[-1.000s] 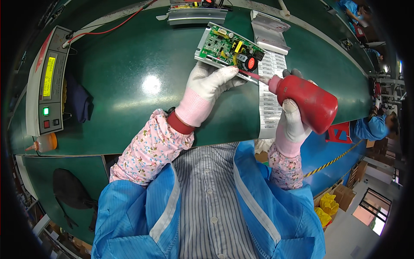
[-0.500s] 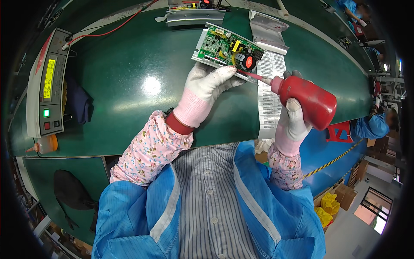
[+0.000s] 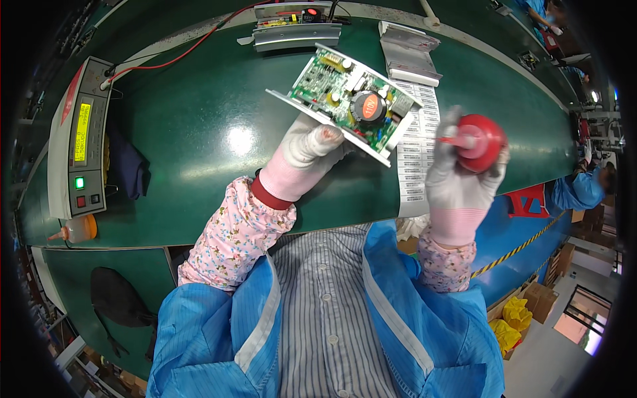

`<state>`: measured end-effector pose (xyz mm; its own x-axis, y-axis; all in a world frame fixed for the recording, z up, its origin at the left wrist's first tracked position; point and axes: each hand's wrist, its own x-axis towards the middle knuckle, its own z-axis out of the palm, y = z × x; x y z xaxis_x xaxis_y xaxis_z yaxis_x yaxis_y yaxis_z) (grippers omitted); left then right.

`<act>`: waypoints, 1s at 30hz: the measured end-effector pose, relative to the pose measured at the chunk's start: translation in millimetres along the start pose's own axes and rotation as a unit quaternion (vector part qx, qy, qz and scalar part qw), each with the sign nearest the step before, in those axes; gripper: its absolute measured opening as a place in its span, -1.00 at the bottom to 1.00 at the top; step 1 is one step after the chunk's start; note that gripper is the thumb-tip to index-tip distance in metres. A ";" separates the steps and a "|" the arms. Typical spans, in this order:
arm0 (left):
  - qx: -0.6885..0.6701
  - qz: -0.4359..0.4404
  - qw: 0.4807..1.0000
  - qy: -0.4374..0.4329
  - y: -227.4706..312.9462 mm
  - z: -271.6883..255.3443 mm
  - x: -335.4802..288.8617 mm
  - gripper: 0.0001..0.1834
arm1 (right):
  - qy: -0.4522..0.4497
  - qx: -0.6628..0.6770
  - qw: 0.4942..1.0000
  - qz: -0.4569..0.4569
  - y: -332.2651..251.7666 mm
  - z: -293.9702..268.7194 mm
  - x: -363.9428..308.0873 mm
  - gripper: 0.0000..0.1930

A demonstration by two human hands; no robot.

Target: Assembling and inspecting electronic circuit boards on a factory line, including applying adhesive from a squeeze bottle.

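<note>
My left hand (image 3: 306, 152), in a white glove with a pink cuff, grips a green circuit board (image 3: 338, 95) by the near side of its silver metal bracket (image 3: 361, 144). The board is tilted above the bench and carries a round black part with an orange-red label. Part of the left fingers is hidden under the bracket. To the right, my gloved right hand (image 3: 462, 187) is wrapped round a red squeeze bottle (image 3: 490, 142). The bottle's thin nozzle (image 3: 453, 140) points toward me and left, apart from the board.
A strip of printed labels (image 3: 413, 179) lies on the green bench (image 3: 192, 199). Metal brackets (image 3: 408, 53) rest at the back. A tester with a lit yellow display (image 3: 81, 132) stands left, above a small orange bottle (image 3: 81, 229). Another person in blue (image 3: 574, 192) is far right.
The red bottle has drawn back from the board, and its nozzle has swung round toward me. My left hand has turned the board and tilted its face more into view.
</note>
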<state>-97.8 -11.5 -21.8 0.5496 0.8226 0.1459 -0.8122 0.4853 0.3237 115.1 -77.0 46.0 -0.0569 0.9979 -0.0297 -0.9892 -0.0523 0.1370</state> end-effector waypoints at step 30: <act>0.183 -0.005 0.983 0.018 -9.5 7.1 15.8 -0.02 | -0.042 -0.625 0.659 -0.416 -42.0 -5.2 5.9 -0.25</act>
<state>-80.0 -5.2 -15.9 0.5449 0.8314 0.1093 -0.6781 0.3602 0.6406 155.6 -69.1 34.9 0.5315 0.6963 0.4823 -0.0136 0.5763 -0.8171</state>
